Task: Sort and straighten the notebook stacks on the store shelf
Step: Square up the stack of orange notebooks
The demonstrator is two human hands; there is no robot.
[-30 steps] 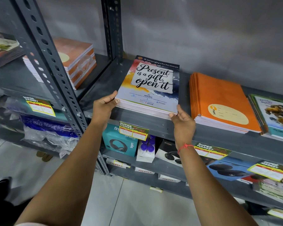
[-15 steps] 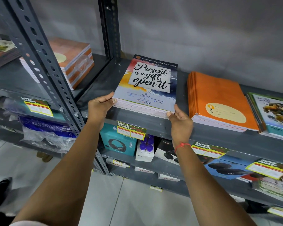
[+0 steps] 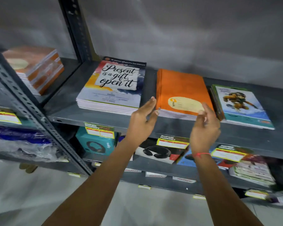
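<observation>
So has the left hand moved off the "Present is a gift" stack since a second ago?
Yes. The left hand has gone rightward along the shelf, from the stack's left corner to the left edge of the orange stack.

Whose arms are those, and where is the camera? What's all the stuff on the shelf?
The arms belong to a person tidying a shop shelf. The camera sits on the person's head, so you see what they see, looking forward and down.

On the shelf lie three piles of notebooks: one that says "Present is a gift, open it", an orange pile and a pile with a cartoon animal. Below are boxes of headphones and yellow price tags.

The left hand and the right hand are open, reaching to each side of the orange pile. Neither holds anything.
</observation>
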